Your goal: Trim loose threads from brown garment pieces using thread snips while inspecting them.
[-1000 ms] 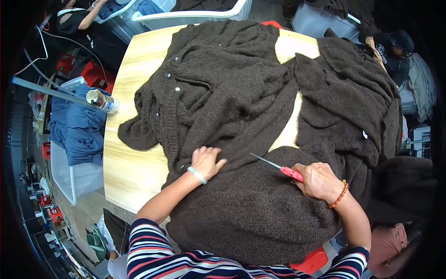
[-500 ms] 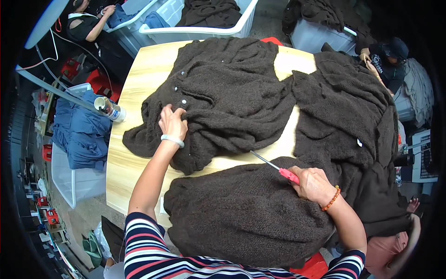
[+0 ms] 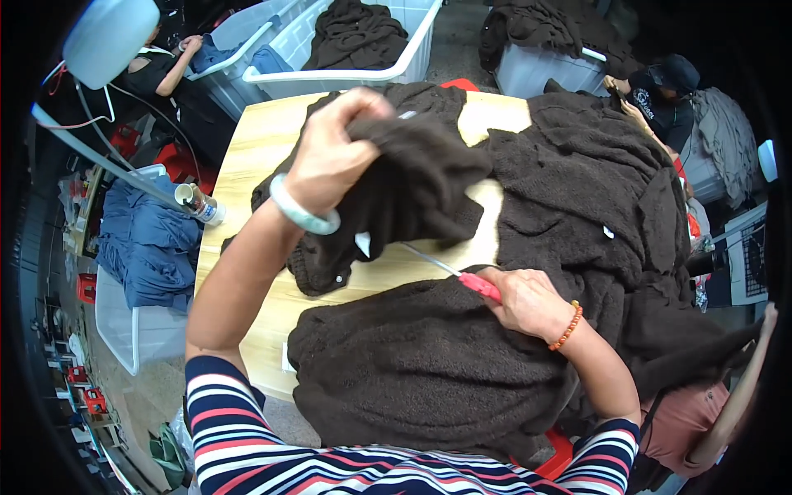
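Observation:
Raised over the table, my left hand (image 3: 330, 157) is closed on a bunched part of a dark brown knitted garment (image 3: 417, 173), smeared by motion. A small white label (image 3: 363, 242) and a pale button (image 3: 338, 279) show on its lower part. My right hand (image 3: 532, 305) is wrapped round the red handle of a tool (image 3: 478, 285) with a thin metal shaft, whose tip is by the garment's underside; its exact kind cannot be made out. Below that hand, another brown knitted garment (image 3: 437, 363) lies over the table's near edge.
More brown garments (image 3: 577, 181) cover the right side of the wooden table (image 3: 256, 157). A clear jar (image 3: 202, 206) stands at its left edge, beside a crate of blue clothes (image 3: 148, 239). White bins (image 3: 338, 76) stand behind. Other people are at the far left, far right and near right.
My left hand has gone from lying on the garment to gripping and lifting it, up and to the right. My right hand with the tool has shifted slightly left.

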The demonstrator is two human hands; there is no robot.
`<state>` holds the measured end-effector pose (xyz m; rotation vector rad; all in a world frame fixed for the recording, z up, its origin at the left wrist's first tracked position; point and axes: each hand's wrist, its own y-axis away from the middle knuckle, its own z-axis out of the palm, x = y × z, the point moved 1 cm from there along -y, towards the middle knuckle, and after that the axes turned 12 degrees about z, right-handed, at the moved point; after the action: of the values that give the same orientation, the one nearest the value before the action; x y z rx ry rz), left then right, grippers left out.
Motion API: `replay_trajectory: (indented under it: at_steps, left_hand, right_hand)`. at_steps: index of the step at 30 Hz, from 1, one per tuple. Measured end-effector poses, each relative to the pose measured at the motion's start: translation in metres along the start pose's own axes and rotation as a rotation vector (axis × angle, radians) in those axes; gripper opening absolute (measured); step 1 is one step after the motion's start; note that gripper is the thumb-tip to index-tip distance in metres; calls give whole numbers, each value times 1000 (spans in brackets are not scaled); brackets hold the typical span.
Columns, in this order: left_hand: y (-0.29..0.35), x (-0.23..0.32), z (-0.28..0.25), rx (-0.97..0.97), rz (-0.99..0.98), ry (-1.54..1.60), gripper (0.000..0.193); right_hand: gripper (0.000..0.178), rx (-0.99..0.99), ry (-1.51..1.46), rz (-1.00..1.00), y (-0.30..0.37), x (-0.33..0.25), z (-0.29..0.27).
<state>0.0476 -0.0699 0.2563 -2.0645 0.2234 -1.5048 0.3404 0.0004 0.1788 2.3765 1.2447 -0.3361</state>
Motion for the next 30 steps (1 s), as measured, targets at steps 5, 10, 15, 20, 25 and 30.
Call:
replay_trajectory:
  at_steps: [5, 10, 15, 20, 25, 30]
  left_hand:
    - [-49, 144, 65, -118, 305, 258, 28]
    - [-22, 249, 13, 180, 1116, -1136, 34]
    - [82, 347, -56, -60, 943, -1647, 53]
    - [185, 353, -45, 133, 566, -1441, 72]
    - [302, 274, -61, 660, 139, -73, 48]
    - [364, 148, -52, 295, -648, -686, 47]
  right_hand:
    - [16, 34, 45, -163, 0, -45, -11]
    - [48, 533, -68, -355, -31, 31, 38]
    - [33, 902, 109, -178, 40, 21, -46]
    - [45, 129, -1287, -454, 176, 88, -56]
    - [44, 85, -713, -392, 259, 71, -21]
    - [42, 13, -39, -446, 284, 33, 19]
